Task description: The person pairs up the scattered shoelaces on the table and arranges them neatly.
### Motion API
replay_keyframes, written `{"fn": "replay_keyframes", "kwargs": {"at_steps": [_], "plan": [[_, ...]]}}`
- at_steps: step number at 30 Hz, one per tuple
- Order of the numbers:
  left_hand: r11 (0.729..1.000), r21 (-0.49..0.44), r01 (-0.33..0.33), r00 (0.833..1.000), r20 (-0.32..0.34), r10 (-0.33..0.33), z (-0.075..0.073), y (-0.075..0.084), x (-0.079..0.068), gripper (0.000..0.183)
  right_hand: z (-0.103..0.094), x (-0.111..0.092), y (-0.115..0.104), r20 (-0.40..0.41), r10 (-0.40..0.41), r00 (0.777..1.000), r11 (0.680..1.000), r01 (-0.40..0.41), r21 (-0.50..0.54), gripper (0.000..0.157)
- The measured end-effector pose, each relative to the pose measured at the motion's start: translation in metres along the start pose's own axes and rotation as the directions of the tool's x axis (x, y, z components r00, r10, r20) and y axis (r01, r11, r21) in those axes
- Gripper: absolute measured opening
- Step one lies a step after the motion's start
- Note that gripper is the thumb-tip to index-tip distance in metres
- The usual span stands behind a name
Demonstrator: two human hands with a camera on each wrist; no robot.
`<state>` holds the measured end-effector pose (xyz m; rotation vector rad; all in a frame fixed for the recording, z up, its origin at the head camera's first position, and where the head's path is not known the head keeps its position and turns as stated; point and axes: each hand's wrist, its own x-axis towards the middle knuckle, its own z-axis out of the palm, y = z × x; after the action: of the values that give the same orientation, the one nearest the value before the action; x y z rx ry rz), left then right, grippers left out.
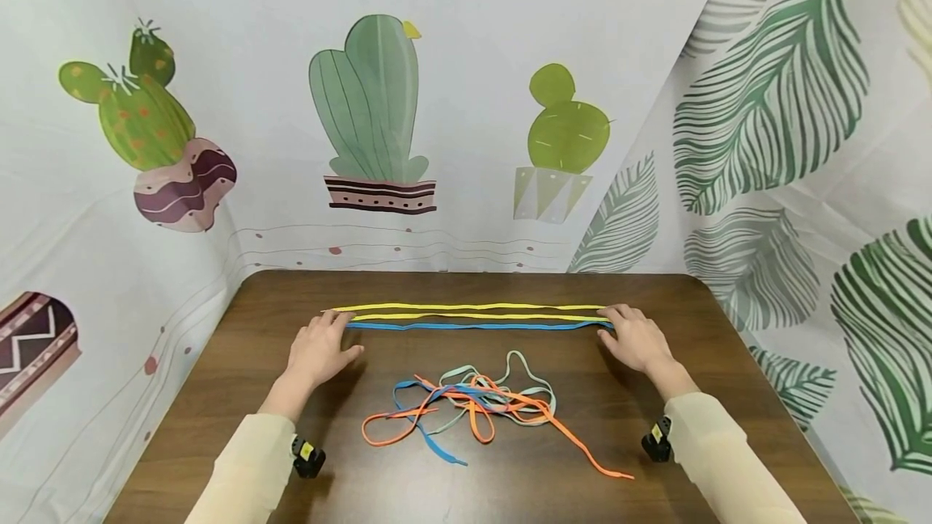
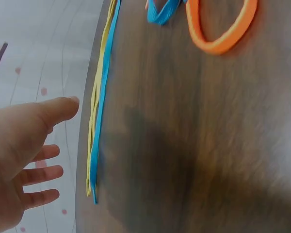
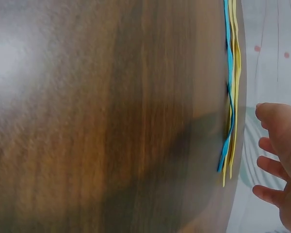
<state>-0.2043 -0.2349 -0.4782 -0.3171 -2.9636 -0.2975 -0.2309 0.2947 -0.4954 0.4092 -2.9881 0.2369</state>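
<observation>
Two yellow shoelaces (image 1: pixel 469 306) and a blue shoelace (image 1: pixel 466 327) lie stretched side by side along the far part of the table. Over their left ends is my left hand (image 1: pixel 318 348), thumb apart and fingers relaxed. My right hand (image 1: pixel 637 340) is at the right ends in a similar pose. Both wrist views show the hands holding nothing and apparently raised off the laces. Nearer me sits a loose tangle of an orange shoelace (image 1: pixel 582 447), another blue shoelace (image 1: pixel 442 451) and a pale green shoelace (image 1: pixel 517 354). How the tangled laces cross is partly hidden.
The brown wooden table (image 1: pixel 255 330) has its far edge against a hanging cloth (image 1: pixel 473 103) printed with cacti and leaves. Small black devices (image 1: pixel 308 458) are strapped to both wrists, over cream sleeves.
</observation>
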Motion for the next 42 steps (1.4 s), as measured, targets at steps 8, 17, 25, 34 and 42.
{"fn": "replay_keyframes", "kwargs": {"at_steps": [8, 17, 25, 34, 42], "plan": [[0.998, -0.004, -0.066, 0.998, 0.006, 0.066, 0.008, 0.021, -0.003, 0.059, 0.0, 0.0, -0.014, -0.026, -0.05, 0.998, 0.999, 0.05, -0.006, 0.041], [0.991, -0.008, -0.134, 0.989, 0.057, 0.134, 0.019, 0.045, -0.009, 0.058, 0.002, 0.004, -0.036, -0.044, -0.104, 0.994, 0.994, 0.104, 0.01, 0.039], [0.986, 0.007, -0.168, 0.983, 0.081, 0.166, 0.029, 0.06, -0.011, 0.05, 0.003, 0.008, -0.061, -0.067, -0.181, 0.981, 0.983, 0.182, 0.018, 0.041], [0.98, 0.018, -0.2, 0.974, 0.112, 0.197, 0.037, 0.069, -0.012, 0.041, 0.003, 0.008, -0.081, -0.059, -0.224, 0.973, 0.973, 0.227, 0.036, 0.044], [0.986, 0.023, -0.165, 0.975, 0.154, 0.16, 0.041, 0.071, -0.011, 0.031, 0.004, 0.008, -0.09, -0.078, -0.249, 0.965, 0.966, 0.254, 0.056, 0.039]]}}
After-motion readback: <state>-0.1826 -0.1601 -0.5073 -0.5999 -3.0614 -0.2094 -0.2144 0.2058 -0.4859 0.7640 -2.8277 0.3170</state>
